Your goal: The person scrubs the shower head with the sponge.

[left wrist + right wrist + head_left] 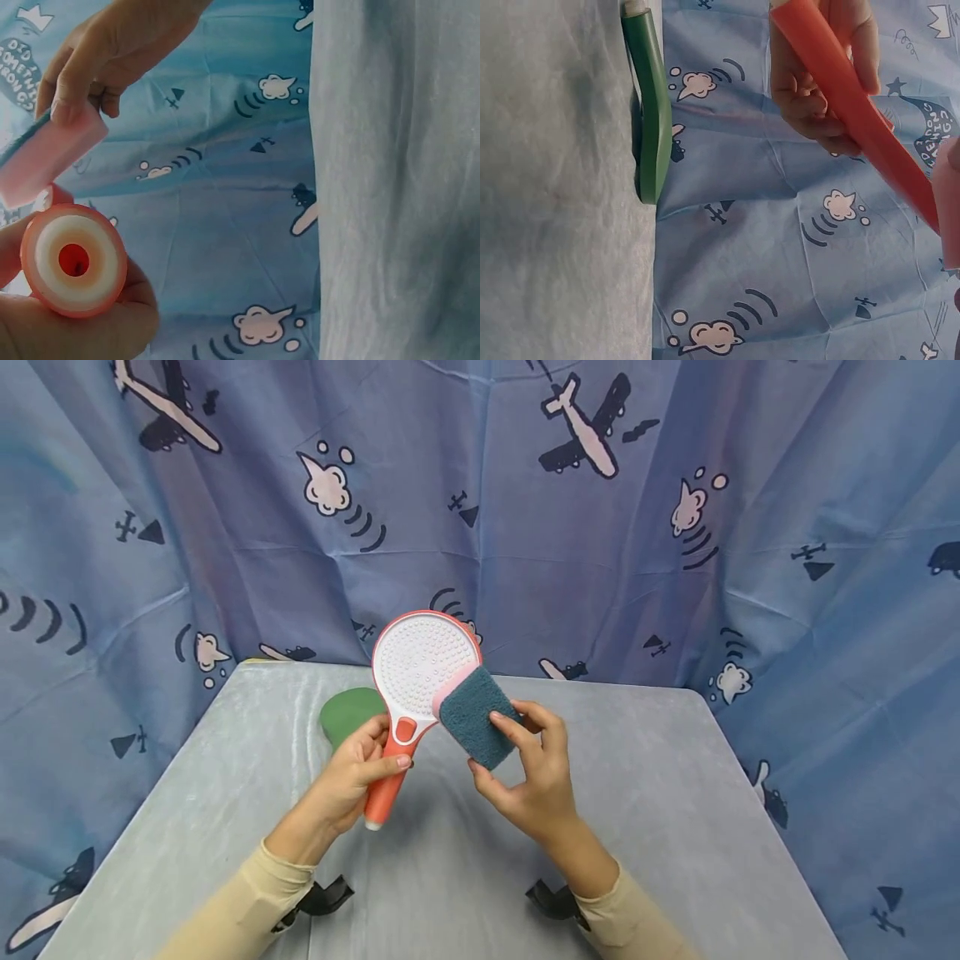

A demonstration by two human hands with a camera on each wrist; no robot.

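Note:
My left hand (347,777) grips the orange handle of a shower head (424,662), its white nozzle face turned toward me. In the left wrist view the hollow end of the handle (73,259) points at the camera. My right hand (538,772) pinches a sponge (478,717) between thumb and fingers. The sponge has a dark teal scouring side toward me and a pink foam side (56,159). Its pink edge overlaps the lower right of the nozzle face in the head view; firm contact is hard to tell. Both things are held above the table.
A green shower head (654,112) lies on the grey cloth-covered table (637,793), partly hidden behind my left hand in the head view. A blue curtain (510,552) printed with airplanes hangs behind the table and along its sides. Black straps (326,897) sit near both wrists.

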